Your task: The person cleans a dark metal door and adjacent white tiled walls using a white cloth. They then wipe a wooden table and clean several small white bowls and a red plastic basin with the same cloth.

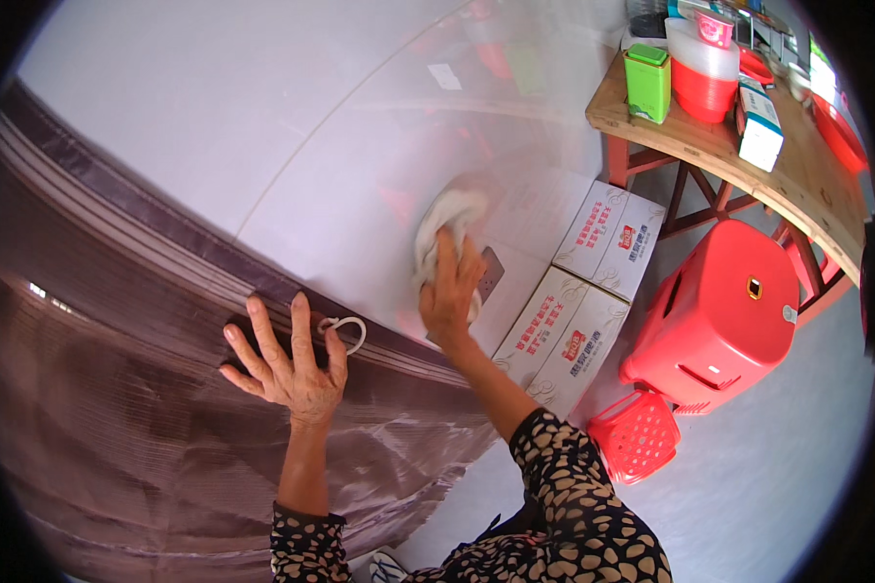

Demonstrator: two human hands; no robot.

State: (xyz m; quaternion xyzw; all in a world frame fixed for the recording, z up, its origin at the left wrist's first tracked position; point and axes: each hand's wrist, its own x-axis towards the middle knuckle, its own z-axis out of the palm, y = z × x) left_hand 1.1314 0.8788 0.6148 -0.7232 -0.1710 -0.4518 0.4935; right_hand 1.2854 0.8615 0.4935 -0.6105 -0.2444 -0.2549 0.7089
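Note:
My left hand (292, 369) lies with its fingers spread on the dark border of a brown sheer curtain (146, 389). Beside its thumb is a pale ring-shaped loop (357, 335), and the frame does not show clearly whether the thumb touches it. With my right hand (450, 296) I press a crumpled white cloth (440, 219) against the glossy white tiled wall (311, 146). The cloth's upper end is smeared by motion. Just right of the right hand's fingers sits a grey socket plate (492, 276) on the wall.
Two white printed cartons (564, 340) stand along the wall to the right. Beyond them are a red plastic stool (724, 311) and a small red perforated seat (637, 437). A wooden table (671, 126) at the far right bears a green tin (648, 85), a red-and-clear container (702, 73) and boxes.

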